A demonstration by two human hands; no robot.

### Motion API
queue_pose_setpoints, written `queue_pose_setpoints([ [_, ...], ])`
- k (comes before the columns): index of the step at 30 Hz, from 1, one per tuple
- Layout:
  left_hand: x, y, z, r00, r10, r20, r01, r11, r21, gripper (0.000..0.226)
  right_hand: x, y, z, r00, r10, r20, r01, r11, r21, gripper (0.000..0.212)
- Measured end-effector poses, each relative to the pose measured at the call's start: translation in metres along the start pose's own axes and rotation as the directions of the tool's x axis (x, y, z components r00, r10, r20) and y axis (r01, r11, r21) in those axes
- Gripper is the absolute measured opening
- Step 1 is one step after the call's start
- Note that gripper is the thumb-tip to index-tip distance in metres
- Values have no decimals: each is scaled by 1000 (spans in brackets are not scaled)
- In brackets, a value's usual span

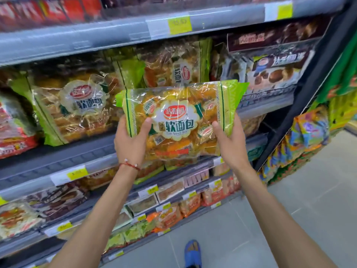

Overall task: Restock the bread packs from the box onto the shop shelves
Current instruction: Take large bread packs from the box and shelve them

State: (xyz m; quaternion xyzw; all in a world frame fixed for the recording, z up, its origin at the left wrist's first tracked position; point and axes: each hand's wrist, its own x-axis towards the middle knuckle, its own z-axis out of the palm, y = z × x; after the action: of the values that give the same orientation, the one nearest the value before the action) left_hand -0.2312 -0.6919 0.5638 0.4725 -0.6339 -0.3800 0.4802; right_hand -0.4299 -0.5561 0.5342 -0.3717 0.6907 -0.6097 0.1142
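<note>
Both hands hold one clear bread pack (173, 122) with green ends up in front of the middle shelf (58, 151), the left hand (131, 140) gripping its lower left side and the right hand (229, 140) its lower right, with similar bread packs (73, 107) stacked behind.

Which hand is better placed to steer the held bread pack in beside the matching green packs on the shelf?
Left, probably. Both hands grip the bread pack, but the left hand holds the end nearest the matching green packs on the shelf; the right hand holds the far end.
</note>
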Motion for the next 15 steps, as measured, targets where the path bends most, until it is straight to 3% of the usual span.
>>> queue_pose_setpoints([
  [2,18,11,20,999,-3,-42,4,1000,3,76,33,-4,-1,1000,21,0,-21,1000,-12,72],
  [6,56,15,53,993,6,-119,-4,1000,15,83,101,2,-2,999,-52,-17,52,999,13,46],
  [8,71,22,67,991,-32,-133,33,999,8,94,128,7,-1,996,-91,-20,91,996,5,56],
  [10,84,27,79,979,-95,-178,103,994,37,81,151,10,0,995,-97,-5,97,995,16,67],
  [15,116,28,105,966,-145,-213,138,989,-47,107,198,20,6,993,-110,51,107,993,56,60],
])
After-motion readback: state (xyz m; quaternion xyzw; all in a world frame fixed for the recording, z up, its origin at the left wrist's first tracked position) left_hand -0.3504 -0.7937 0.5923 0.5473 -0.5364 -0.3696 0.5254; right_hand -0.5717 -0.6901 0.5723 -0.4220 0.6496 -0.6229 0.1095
